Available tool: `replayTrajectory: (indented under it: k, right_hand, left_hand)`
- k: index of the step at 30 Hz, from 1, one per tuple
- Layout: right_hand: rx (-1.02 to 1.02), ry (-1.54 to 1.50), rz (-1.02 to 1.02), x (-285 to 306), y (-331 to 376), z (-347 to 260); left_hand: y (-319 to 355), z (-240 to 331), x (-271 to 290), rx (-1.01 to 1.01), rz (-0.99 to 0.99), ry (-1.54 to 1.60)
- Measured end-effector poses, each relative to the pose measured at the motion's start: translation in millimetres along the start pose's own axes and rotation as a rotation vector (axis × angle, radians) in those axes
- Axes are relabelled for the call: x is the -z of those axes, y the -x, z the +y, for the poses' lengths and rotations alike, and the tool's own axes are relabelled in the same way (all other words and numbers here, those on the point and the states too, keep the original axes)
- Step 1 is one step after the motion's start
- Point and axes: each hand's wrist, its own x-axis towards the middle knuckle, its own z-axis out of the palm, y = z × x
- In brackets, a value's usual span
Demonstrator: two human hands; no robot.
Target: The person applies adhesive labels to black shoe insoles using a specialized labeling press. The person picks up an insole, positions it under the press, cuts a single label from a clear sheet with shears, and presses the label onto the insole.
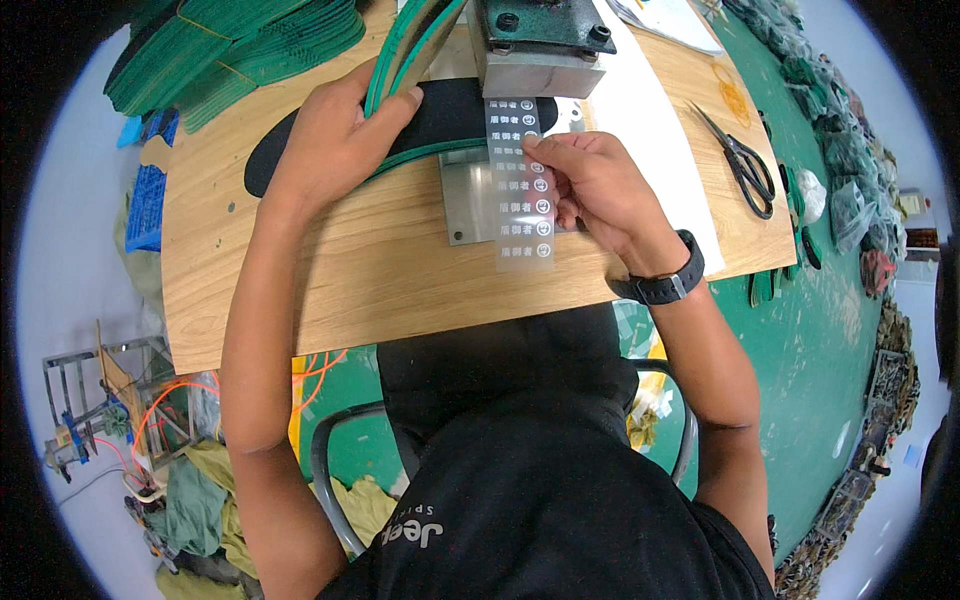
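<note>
A black insole with a green edge (450, 108) lies flat on the metal plate (462, 200) of a press, under its grey metal head (535, 45). My left hand (335, 135) presses on the insole's left part and grips several more green-edged insoles (410, 45) standing on edge. My right hand (590, 185) pinches a clear plastic strip printed with a column of white marks (522, 180). The strip runs from under the press head down over the plate. A black watch is on my right wrist.
Stacks of green insoles (230, 45) lie at the wooden board's (330, 260) far left. Black scissors (745, 165) rest at the right edge. A white sheet (660, 150) lies right of the press. Bagged items (850, 190) line the green table. A chair frame (330, 470) sits below.
</note>
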Motion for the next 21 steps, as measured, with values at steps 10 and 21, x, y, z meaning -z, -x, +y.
replayTrajectory:
  k: [10,21]
  right_hand:
    - [0.027,0.016,-0.018,-0.7,-0.6,2.9]
    - [0.042,0.03,0.013,0.6,2.1,5.0]
  left_hand:
    - [1.5,-6.5,-3.7,-0.026,0.03,-0.003]
    - [1.0,-3.5,1.0,0.019,-0.012,-0.01]
